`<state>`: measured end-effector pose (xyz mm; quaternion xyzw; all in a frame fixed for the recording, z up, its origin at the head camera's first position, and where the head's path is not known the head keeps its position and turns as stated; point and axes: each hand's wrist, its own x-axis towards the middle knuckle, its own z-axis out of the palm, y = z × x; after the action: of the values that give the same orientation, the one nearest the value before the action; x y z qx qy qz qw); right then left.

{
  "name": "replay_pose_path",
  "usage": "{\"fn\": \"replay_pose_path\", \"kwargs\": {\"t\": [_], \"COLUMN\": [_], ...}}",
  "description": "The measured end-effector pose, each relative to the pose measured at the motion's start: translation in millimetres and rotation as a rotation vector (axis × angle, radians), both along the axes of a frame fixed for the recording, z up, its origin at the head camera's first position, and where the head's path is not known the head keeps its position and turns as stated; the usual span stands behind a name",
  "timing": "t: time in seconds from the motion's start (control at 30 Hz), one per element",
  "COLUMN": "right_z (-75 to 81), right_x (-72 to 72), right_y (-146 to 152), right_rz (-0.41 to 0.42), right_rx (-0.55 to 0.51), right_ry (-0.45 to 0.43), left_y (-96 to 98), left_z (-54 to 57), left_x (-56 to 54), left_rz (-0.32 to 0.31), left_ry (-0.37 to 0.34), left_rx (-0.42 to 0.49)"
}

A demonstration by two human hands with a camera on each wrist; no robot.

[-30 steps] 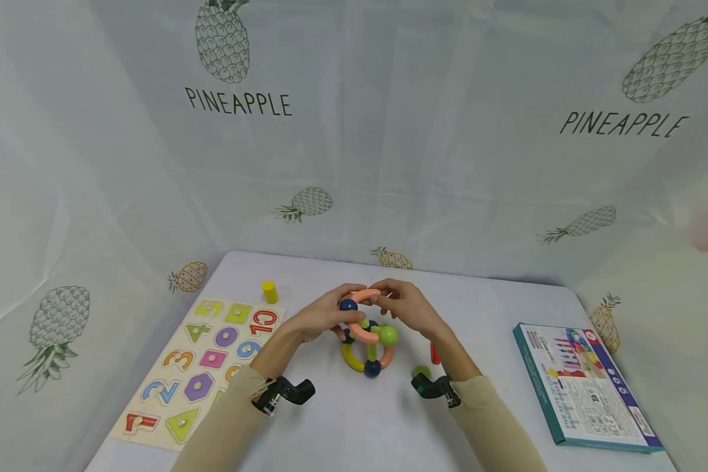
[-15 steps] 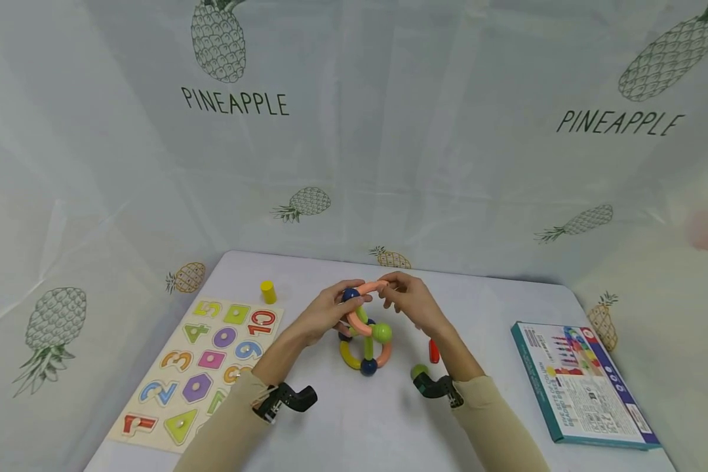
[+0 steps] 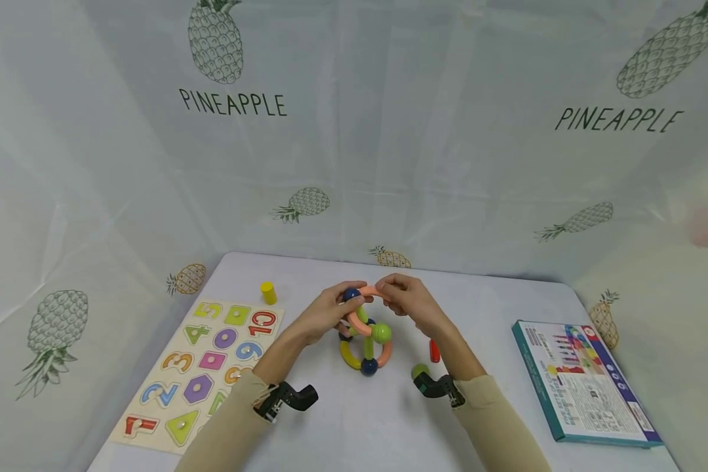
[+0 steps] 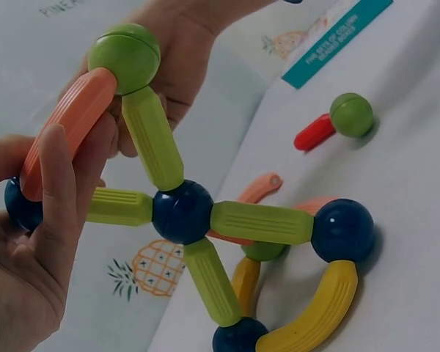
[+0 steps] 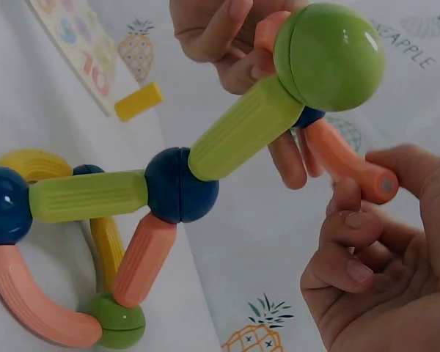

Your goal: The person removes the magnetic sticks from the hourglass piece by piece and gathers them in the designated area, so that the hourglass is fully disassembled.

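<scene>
A magnetic stick-and-ball structure stands on the table, with a ring of curved rods at its base and a blue middle ball point(image 4: 183, 211) joining several lime rods. My left hand point(image 3: 323, 314) holds its upper part at a blue ball point(image 3: 351, 295), with fingers across a curved orange rod point(image 4: 67, 128) that runs to a light green ball point(image 3: 381, 333). From that blue ball another curved orange rod point(image 5: 348, 160) reaches out; its free end is pinched by my right hand point(image 3: 412, 303) between thumb and fingertips. In the right wrist view, this end shows a small metal dot.
A red rod point(image 3: 434, 351) and a green ball point(image 3: 419, 372) lie near the right forearm. On the left are a number-and-shape puzzle board point(image 3: 174, 341) and a yellow cylinder point(image 3: 268, 292). A flat toy box point(image 3: 587, 383) rests at the right. A pineapple-print curtain hangs behind.
The right hand raised the orange rod's free end outward, then lowered it slightly. The left hand shifted a little with the upper blue ball, and its thumb moved up off the lower orange rod.
</scene>
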<state>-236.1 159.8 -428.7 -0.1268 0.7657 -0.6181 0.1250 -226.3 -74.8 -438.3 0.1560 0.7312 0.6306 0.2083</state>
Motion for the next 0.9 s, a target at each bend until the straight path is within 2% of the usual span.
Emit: {"fn": "replay_pose_path", "kwargs": {"t": [0.13,0.37,0.53,0.9], "right_z": [-0.2,-2.5,-3.1,-7.2], "right_x": [0.2,1.2,2.7,2.6], "right_y": [1.5,1.6,-1.5,-4.6], "right_rz": [0.071,0.174,0.171,0.133], "right_rx": [0.040,0.075,0.081,0.106], "right_ry": [0.016,0.007,0.026,0.106], "left_y": [-0.6,0.6,1.5,1.7], "left_z": [-0.5,-2.5,-3.8,-4.9], "left_x": [0.2,1.6,2.3,2.6], "left_rz": [-0.003,0.034,0.056,0.071], "left_ry": [0.007,0.024,0.052,0.064], "left_rx": [0.012,-0.015,-0.039,-0.039]}}
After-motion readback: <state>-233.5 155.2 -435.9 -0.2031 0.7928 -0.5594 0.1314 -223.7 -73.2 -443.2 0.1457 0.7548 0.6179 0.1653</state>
